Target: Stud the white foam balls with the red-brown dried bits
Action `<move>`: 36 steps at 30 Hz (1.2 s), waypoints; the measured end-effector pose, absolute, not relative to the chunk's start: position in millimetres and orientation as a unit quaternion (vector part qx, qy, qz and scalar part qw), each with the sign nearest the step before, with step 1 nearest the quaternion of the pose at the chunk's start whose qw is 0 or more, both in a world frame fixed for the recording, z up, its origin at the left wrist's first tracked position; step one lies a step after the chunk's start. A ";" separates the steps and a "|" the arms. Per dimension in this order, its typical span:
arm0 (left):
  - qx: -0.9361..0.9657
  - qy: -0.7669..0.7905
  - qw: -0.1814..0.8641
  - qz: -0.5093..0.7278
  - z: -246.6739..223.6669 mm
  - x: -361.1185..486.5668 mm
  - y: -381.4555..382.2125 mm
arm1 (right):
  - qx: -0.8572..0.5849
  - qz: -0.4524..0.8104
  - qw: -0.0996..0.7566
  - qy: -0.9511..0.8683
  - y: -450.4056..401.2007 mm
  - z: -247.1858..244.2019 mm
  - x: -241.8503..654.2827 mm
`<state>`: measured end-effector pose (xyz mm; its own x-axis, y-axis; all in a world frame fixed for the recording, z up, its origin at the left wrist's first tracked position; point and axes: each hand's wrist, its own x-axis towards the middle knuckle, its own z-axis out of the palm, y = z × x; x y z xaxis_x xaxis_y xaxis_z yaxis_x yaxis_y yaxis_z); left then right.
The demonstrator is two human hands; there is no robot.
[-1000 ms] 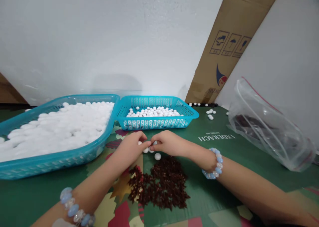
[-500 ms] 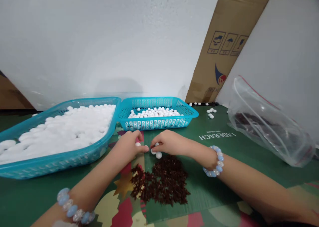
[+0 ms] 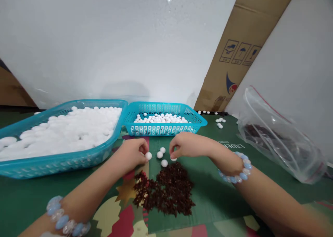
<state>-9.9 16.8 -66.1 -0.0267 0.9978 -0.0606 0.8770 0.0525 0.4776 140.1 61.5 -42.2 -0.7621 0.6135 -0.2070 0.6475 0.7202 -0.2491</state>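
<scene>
White balls (image 3: 148, 156) (image 3: 173, 158) touch both hands (image 3: 132, 154) (image 3: 188, 145), held apart

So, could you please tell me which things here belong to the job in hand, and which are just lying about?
Likely in the job:
dark brown pile
white balls just beyond it
large basket
small basket

Seemingly lying about:
cardboard
stray white balls near it
</scene>
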 end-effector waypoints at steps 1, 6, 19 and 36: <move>0.672 0.697 0.198 0.155 -66.5 -9.4 16.7 | 0.335 -0.155 0.058 0.927 59.9 -41.4 139.9; 0.682 0.685 0.210 0.146 -68.4 -5.3 15.1 | 0.327 -0.150 0.051 0.932 52.3 -35.8 138.4; 0.713 0.679 0.150 0.091 -59.1 -11.4 13.4 | 0.487 -0.030 0.100 0.867 72.7 -38.9 150.7; 0.738 0.656 0.151 -0.036 -52.9 -37.3 -15.3 | 0.466 -0.100 0.107 0.873 66.6 -50.6 205.7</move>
<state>-37.3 -15.3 -52.9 0.1357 0.9583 -0.2514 0.9802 -0.0928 0.1750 205.7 66.6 -50.6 -0.5430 0.7918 -0.2795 0.8344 0.5461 -0.0741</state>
